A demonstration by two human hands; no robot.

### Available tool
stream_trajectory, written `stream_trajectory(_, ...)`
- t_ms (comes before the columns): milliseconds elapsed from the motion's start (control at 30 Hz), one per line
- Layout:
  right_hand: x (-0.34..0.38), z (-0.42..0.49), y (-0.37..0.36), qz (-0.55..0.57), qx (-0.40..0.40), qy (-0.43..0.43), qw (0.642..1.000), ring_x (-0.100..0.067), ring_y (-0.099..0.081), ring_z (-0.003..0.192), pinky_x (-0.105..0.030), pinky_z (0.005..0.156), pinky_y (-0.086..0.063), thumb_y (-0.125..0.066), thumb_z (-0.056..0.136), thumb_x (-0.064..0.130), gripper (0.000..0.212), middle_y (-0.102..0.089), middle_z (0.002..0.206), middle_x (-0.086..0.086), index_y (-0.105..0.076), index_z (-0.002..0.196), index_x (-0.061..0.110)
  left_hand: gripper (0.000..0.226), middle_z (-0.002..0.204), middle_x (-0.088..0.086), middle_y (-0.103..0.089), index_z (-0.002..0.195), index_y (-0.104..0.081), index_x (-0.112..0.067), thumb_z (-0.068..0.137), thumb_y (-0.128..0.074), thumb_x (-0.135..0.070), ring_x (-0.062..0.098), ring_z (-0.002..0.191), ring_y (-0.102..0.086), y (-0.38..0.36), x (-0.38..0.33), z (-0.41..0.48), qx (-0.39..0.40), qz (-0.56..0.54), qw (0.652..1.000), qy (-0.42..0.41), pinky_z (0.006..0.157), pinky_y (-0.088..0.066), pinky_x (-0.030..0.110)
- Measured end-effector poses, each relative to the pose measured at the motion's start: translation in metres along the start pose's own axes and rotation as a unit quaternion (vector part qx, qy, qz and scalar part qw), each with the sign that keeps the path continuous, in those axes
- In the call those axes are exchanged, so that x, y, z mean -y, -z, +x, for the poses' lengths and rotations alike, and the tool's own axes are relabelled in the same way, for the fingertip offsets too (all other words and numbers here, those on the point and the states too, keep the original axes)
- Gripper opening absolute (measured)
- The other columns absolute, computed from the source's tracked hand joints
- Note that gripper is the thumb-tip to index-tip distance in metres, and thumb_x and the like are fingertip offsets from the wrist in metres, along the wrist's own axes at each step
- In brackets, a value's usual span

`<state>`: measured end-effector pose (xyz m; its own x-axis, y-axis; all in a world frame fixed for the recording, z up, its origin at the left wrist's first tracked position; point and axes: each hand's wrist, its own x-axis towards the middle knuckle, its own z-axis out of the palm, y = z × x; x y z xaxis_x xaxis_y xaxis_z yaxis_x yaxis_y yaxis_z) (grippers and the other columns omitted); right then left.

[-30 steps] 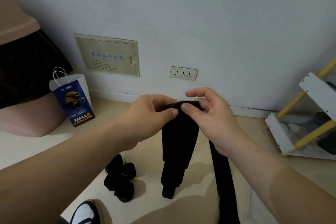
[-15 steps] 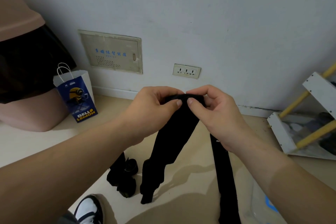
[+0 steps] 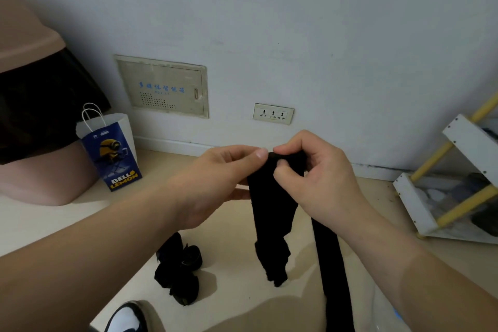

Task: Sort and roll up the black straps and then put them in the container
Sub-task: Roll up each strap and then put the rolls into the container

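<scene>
Strap (image 3: 272, 213) top pinched by left hand (image 3: 213, 183), right hand (image 3: 320, 183), tail hanging above floor (image 3: 231, 250)

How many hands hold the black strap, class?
2. The left hand pinches the top of the black strap from the left; the right hand pinches it from the right. None appears hidden.

A pale grey wall (image 3: 296, 21) fills my view from 10 to 2 o'clock, with a white baseboard (image 3: 167, 143) at its foot. Set into it at 11 o'clock is a cream panel (image 3: 161, 87) with blue lettering; a triple socket (image 3: 273, 113) sits at 12. The floor (image 3: 161, 167) is beige. At 9 o'clock there is a pink rounded piece (image 3: 40, 183) — perhaps a seat — with a paper bag (image 3: 110, 148) beside it; at 3, a white rack (image 3: 412, 197) with yellow bars.
</scene>
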<state>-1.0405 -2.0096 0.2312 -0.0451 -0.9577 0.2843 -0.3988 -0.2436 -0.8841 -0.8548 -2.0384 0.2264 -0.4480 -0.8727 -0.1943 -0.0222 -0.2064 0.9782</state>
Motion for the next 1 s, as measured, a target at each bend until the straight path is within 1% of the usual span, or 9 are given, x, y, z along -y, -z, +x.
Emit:
stream_trajectory(100, -0.001, -0.001, 0.001, -0.005, 0.009, 0.008, 1.0, -0.004, -0.062, 0.068, -0.012, 0.065, -0.046, -0.072, 0.087, 0.0, 0.029, -0.071, 0.075, 0.012, -0.07, 0.08, 0.028, 0.028, 0.123, 0.016, -0.074, 0.126, -0.073, -0.018, 0.107, -0.056, -0.031, 0.024, 0.108, -0.074, -0.002, 0.005, 0.001, 0.019, 0.008, 1.0, 0.007, 0.1, -0.06, 0.044)
stream_trajectory(300, -0.003, 0.0, 0.0, -0.032, 0.033, 0.034, 0.998, -0.004, -0.064, 0.074, -0.01, 0.07, -0.045, -0.071, 0.089, -0.002, 0.027, -0.068, 0.077, 0.018, -0.071, 0.083, 0.024, 0.023, 0.118, 0.01, -0.077, 0.124, -0.074, -0.022, 0.105, -0.061, -0.024, 0.018, 0.102, -0.074, -0.005, 0.008, 0.002, 0.009, 0.008, 1.0, -0.025, 0.088, -0.059, 0.036)
stream_trajectory(400, -0.005, 0.0, -0.004, 0.028, 0.016, -0.007, 0.999, -0.009, -0.072, 0.084, -0.022, 0.077, -0.055, -0.068, 0.089, -0.007, 0.036, -0.077, 0.086, 0.008, -0.075, 0.086, 0.028, 0.018, 0.115, 0.012, -0.078, 0.117, -0.076, -0.018, 0.104, -0.064, -0.014, 0.02, 0.101, -0.073, -0.007, 0.01, 0.005, -0.023, 0.0, 0.999, -0.048, 0.092, -0.058, 0.041)
stream_trajectory(467, -0.007, 0.002, -0.005, 0.09, 0.012, -0.048, 0.995, -0.012, -0.075, 0.092, -0.029, 0.083, -0.057, -0.065, 0.089, -0.013, 0.042, -0.079, 0.093, 0.005, -0.076, 0.089, 0.028, 0.018, 0.11, 0.009, -0.079, 0.113, -0.077, -0.02, 0.103, -0.065, -0.011, 0.017, 0.096, -0.074, -0.009, 0.01, 0.006, -0.047, 0.009, 0.997, -0.064, 0.087, -0.06, 0.034)
stream_trajectory(533, -0.006, 0.004, -0.001, 0.164, 0.048, -0.083, 0.982, -0.013, -0.075, 0.096, -0.029, 0.087, -0.057, -0.071, 0.087, -0.008, 0.039, -0.079, 0.098, 0.001, -0.076, 0.107, 0.025, 0.02, 0.105, 0.005, -0.08, 0.109, -0.078, -0.023, 0.101, -0.066, -0.008, 0.014, 0.093, -0.075, -0.009, 0.008, 0.007, -0.072, 0.014, 0.994, -0.077, 0.083, -0.058, 0.029)
stream_trajectory(600, -0.007, 0.004, 0.005, 0.216, 0.082, -0.125, 0.965, -0.019, -0.076, 0.099, -0.034, 0.093, -0.06, -0.077, 0.084, 0.007, 0.051, -0.079, 0.103, -0.005, -0.068, 0.129, 0.029, 0.022, 0.105, 0.004, -0.081, 0.107, -0.078, -0.025, 0.101, -0.068, -0.007, 0.018, 0.098, -0.076, -0.007, 0.008, 0.007, -0.086, 0.024, 0.992, -0.084, 0.09, -0.059, 0.034)
stream_trajectory(733, -0.01, 0.006, 0.007, 0.168, 0.075, -0.147, 0.972, -0.028, -0.077, 0.106, -0.053, 0.104, -0.058, -0.073, 0.094, 0.012, 0.035, -0.081, 0.108, -0.008, -0.073, 0.127, 0.023, 0.028, 0.101, 0.0, -0.081, 0.098, -0.079, -0.03, 0.099, -0.069, -0.004, 0.017, 0.097, -0.077, -0.009, 0.008, 0.005, -0.086, 0.045, 0.99, -0.099, 0.09, -0.06, 0.034)
stream_trajectory(867, -0.011, 0.005, 0.006, 0.125, 0.065, -0.118, 0.983, -0.025, -0.076, 0.107, -0.051, 0.102, -0.059, -0.063, 0.093, 0.007, 0.035, -0.081, 0.106, -0.005, -0.078, 0.118, 0.025, 0.022, 0.09, -0.002, -0.079, 0.1, -0.075, -0.022, 0.099, -0.067, -0.001, 0.01, 0.081, -0.074, -0.014, 0.006, 0.003, -0.099, 0.025, 0.989, -0.109, 0.072, -0.057, 0.023)
stream_trajectory(1000, -0.014, 0.001, 0.001, 0.088, 0.054, -0.1, 0.99, -0.017, -0.072, 0.086, -0.038, 0.088, -0.06, -0.063, 0.098, 0.004, 0.031, -0.081, 0.097, -0.004, -0.073, 0.114, 0.029, 0.024, 0.092, 0.005, -0.078, 0.099, -0.074, -0.025, 0.099, -0.068, -0.002, 0.011, 0.079, -0.07, -0.012, 0.008, 0.004, -0.114, 0.085, 0.979, -0.145, 0.075, -0.058, 0.027)
